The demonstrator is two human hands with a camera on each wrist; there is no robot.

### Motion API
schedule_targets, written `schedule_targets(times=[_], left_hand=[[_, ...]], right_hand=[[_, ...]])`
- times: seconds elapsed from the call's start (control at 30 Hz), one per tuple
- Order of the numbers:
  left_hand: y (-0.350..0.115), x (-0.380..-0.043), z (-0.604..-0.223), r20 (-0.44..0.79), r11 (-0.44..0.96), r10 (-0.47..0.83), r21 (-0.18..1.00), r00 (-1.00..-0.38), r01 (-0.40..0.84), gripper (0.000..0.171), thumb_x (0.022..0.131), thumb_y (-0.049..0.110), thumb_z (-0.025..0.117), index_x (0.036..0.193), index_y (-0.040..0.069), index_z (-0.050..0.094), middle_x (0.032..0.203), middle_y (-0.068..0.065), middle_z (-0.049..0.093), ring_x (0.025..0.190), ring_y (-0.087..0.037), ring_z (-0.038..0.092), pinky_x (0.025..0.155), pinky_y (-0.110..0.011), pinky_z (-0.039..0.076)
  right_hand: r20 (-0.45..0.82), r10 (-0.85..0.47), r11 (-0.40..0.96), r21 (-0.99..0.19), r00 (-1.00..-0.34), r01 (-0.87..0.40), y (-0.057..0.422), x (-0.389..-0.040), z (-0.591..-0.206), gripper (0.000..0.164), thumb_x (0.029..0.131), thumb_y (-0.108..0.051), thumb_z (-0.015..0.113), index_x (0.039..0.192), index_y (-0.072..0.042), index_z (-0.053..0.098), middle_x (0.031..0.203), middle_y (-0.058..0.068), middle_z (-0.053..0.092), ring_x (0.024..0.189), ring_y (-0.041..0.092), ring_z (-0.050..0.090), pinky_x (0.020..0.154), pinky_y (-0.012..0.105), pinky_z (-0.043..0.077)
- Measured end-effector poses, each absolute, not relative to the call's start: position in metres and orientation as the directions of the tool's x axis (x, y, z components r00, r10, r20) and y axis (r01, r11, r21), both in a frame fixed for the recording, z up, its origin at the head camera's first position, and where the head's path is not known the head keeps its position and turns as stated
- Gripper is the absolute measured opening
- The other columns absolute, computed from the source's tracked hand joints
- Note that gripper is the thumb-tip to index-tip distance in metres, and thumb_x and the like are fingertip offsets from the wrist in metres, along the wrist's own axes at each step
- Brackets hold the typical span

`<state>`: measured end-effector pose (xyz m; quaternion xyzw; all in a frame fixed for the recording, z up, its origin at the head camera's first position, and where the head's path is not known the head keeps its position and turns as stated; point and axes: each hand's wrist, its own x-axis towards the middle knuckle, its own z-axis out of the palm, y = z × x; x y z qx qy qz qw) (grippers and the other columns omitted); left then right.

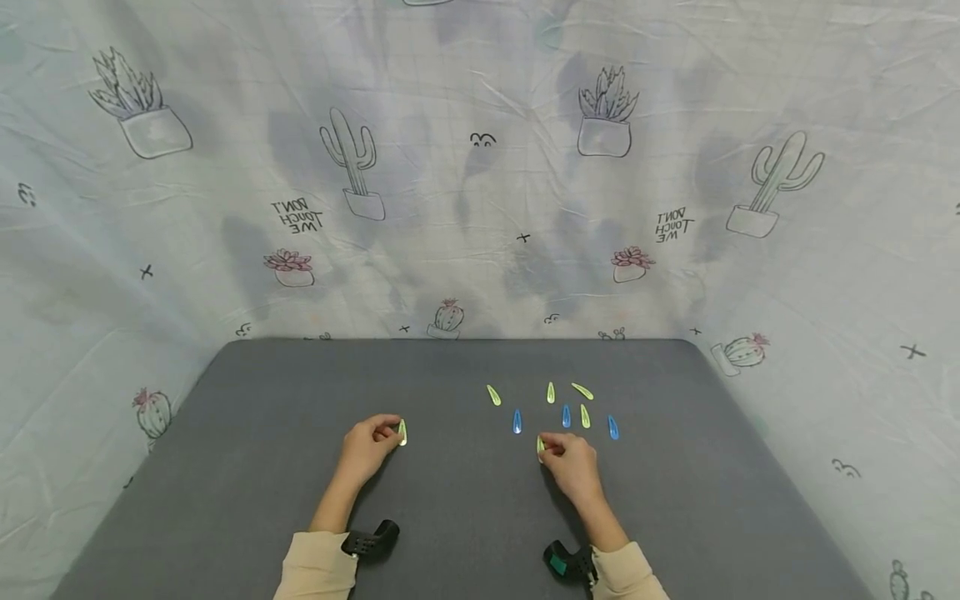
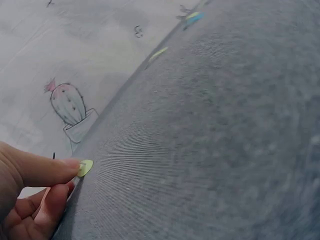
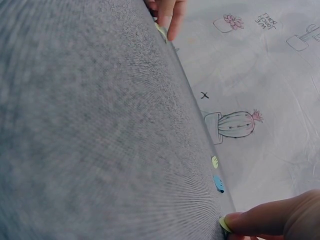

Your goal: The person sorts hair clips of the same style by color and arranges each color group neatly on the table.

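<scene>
My left hand [image 1: 366, 450] pinches a yellow-green snap hair clip [image 1: 402, 432] on the left part of the grey table. Close up in the left wrist view, the rounded end of that clip [image 2: 86, 168] sticks out past the fingertips. Nearer the middle, my right hand [image 1: 574, 468] holds another yellow-green hair clip [image 1: 540, 447] between thumb and finger, low at the table surface. The right wrist view shows only part of this clip [image 3: 224, 223], the rest being covered by the fingers. Just beyond the right hand lie a blue hair clip [image 1: 517, 421] and a second blue one [image 1: 566, 416].
Farther back are several yellow-green clips, among them one at the left [image 1: 492, 395] and a slanted one [image 1: 582, 391]. A third blue clip [image 1: 613, 427] lies rightmost. Patterned cloth [image 1: 480, 183] hangs behind and beside the grey table [image 1: 465, 533]. Both wrists wear black devices.
</scene>
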<state>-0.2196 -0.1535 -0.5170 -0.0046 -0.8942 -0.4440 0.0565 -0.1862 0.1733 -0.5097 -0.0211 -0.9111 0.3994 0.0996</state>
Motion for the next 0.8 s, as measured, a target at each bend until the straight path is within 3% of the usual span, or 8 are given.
schedule_targets(times=[0.5, 0.8], left_hand=[[-0.1561, -0.2205, -0.5190, 0.119, 0.634, 0.032, 0.765, -0.992, 0.113, 0.025, 0.084, 0.010, 0.070, 0.109, 0.009, 0.072, 0.083, -0.003, 0.059, 0.068, -0.012, 0.047, 0.060, -0.025, 0.038], [-0.1569, -0.2189, -0.5214, 0.135, 0.644, 0.054, 0.752, -0.989, 0.137, 0.025, 0.084, 0.010, 0.070, 0.110, 0.009, 0.072, 0.084, -0.003, 0.059, 0.069, -0.011, 0.047, 0.061, -0.025, 0.038]], right_hand=[[0.122, 0.165, 0.589, -0.808, -0.979, -0.002, 0.1722, -0.1872, -0.5104, 0.022, 0.076, -0.002, 0.072, 0.098, -0.002, 0.074, 0.080, 0.005, 0.070, 0.070, 0.008, 0.060, 0.061, 0.021, 0.046], [0.046, 0.118, 0.360, -0.933, -0.992, 0.000, 0.1655, -0.1852, -0.5087, 0.025, 0.078, 0.005, 0.068, 0.103, 0.004, 0.070, 0.086, 0.013, 0.067, 0.073, 0.011, 0.056, 0.058, 0.020, 0.044]])
